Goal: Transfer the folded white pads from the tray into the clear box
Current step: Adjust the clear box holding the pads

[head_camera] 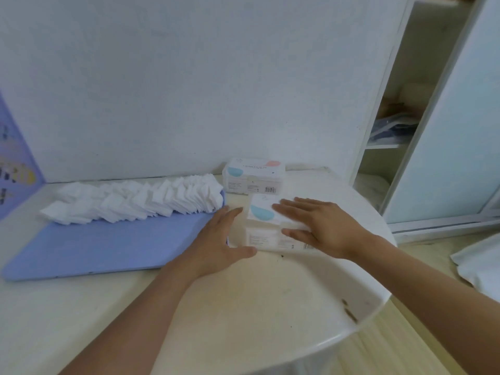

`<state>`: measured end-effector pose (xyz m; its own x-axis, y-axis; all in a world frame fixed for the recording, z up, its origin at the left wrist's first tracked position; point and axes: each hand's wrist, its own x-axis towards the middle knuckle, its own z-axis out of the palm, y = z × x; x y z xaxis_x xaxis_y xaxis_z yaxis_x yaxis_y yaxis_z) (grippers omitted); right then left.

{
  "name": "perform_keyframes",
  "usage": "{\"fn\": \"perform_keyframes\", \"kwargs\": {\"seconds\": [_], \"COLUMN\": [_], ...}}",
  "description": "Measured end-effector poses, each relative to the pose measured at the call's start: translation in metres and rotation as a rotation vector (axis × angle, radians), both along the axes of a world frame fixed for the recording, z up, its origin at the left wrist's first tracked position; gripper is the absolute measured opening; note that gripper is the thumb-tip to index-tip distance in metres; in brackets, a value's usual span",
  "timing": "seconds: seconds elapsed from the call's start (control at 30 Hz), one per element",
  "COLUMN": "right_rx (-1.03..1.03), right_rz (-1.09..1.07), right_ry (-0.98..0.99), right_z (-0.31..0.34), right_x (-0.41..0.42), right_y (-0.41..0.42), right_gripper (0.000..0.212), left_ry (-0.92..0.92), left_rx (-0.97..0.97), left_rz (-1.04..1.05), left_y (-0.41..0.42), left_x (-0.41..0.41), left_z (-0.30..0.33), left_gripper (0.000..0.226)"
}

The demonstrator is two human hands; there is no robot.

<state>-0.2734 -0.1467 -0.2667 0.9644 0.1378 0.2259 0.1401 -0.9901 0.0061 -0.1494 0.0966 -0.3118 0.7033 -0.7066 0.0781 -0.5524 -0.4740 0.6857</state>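
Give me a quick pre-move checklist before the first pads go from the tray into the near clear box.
1. Pads within reach on the blue tray: ok, a long row along its far edge.
2. Near clear box steadied: ok, left hand against its left side, right hand flat on its lid.
3. Box lid open: not ok, it looks closed under the right hand.
4. A hand free for pads: not ok, both are at the box.
5. Room inside the box: cannot tell.
6. Second box out of the way: ok, behind, by the wall.
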Motion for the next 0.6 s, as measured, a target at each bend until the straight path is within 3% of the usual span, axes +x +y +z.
{"fn": "perform_keyframes", "kwargs": {"seconds": [0.13, 0.2, 0.27, 0.37, 0.5, 0.6], "right_rx": [0.183, 0.434, 0.614, 0.520, 0.107, 0.093], "right_rz": [0.061, 0.036, 0.006, 0.024, 0.113, 0.099], "right_ry": [-0.092, -0.120, -0.153, -0.253, -0.508, -0.531], "right_z": [0.022, 0.036, 0.044, 0.040, 0.015, 0.013], "right_x": [0.016, 0.026, 0.036, 0.044, 0.040, 0.037], "right_y": [-0.008, -0.014, -0.015, -0.009, 0.005, 0.010], "right_gripper": [0.059, 0.047, 0.026, 0.023, 0.038, 0.042], "left_ry": [0.076, 0.071, 0.096, 0.155, 0.209, 0.241], "left_rx": [-0.130, -0.183, -0.247, -0.336, -0.490, -0.511], "left_rz": [-0.038, -0.035, -0.039, -0.011, 0.008, -0.022], "left_y": [0.002, 0.002, 0.000, -0.003, -0.003, -0.003], "left_x": [-0.005, -0.003, 0.001, 0.003, 0.002, 0.002], "left_z": [0.000, -0.002, -0.006, -0.009, -0.004, -0.001], "left_gripper": [0.101, 0.108, 0.101, 0.091, 0.072, 0.068]}}
